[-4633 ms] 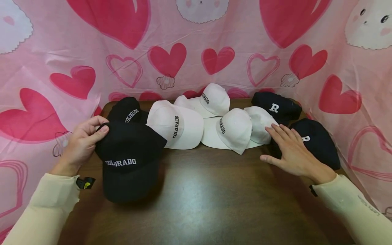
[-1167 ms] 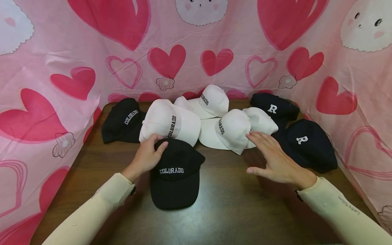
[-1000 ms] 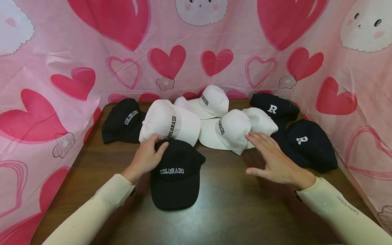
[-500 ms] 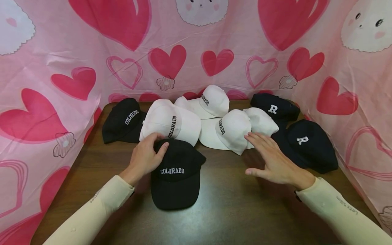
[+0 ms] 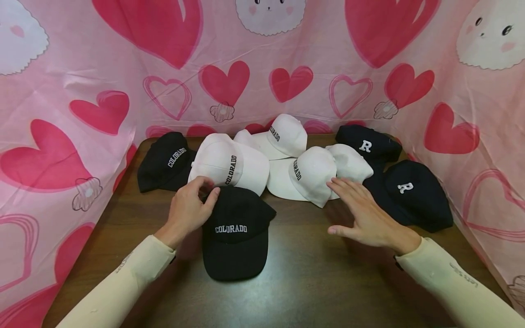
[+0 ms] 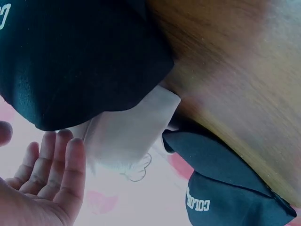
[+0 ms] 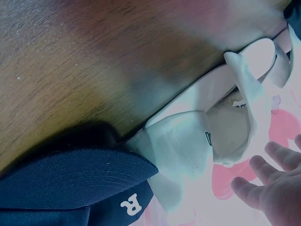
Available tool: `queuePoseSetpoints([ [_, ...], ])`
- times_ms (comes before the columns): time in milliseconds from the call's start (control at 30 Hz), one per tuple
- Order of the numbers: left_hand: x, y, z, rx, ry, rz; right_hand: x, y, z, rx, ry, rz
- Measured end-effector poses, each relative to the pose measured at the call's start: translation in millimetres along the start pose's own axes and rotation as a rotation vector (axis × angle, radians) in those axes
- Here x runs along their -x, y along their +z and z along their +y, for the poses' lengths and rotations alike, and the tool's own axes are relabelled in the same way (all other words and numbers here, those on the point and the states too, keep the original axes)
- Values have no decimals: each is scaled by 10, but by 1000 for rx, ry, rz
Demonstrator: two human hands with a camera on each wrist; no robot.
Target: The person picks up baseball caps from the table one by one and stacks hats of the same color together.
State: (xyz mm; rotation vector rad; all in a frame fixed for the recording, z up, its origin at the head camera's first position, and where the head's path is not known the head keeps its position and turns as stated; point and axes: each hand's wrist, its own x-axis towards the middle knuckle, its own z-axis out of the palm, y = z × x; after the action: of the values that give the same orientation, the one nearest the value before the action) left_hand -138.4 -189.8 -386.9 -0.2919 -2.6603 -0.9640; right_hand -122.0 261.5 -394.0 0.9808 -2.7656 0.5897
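Note:
A black baseball cap (image 5: 235,246) lettered COLORADO lies in the middle front, brim toward me. My left hand (image 5: 189,207) is at its upper left edge, thumb and fingers apart. In the left wrist view the fingers (image 6: 61,165) are extended right beside the crown of the black cap (image 6: 84,61), with nothing gripped. My right hand (image 5: 365,216) is held out with spread fingers, palm down, in front of a white COLORADO cap (image 5: 313,171) and a plain-sided white cap (image 5: 352,164). It holds nothing.
Behind the front cap sits another white COLORADO cap (image 5: 217,159), with a second black cap (image 5: 162,164) to its left. Farther back is a white cap (image 5: 289,136). Two navy caps marked R, one at the back (image 5: 352,136) and one nearer (image 5: 422,200), lie right on the brown table (image 5: 295,282).
My left hand first carried the black cap from the left to the middle front. In the last half second its thumb and fingers have loosened and drawn back left. The right hand moved slightly left earlier.

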Motion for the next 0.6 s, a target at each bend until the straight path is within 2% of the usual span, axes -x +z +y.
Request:
queuePoseSetpoints([
  [367, 26, -48, -71, 1, 26, 66, 9, -1, -11, -6, 5, -1],
  [600, 29, -88, -101, -4, 19, 87, 10, -4, -16, 3, -1, 2],
])
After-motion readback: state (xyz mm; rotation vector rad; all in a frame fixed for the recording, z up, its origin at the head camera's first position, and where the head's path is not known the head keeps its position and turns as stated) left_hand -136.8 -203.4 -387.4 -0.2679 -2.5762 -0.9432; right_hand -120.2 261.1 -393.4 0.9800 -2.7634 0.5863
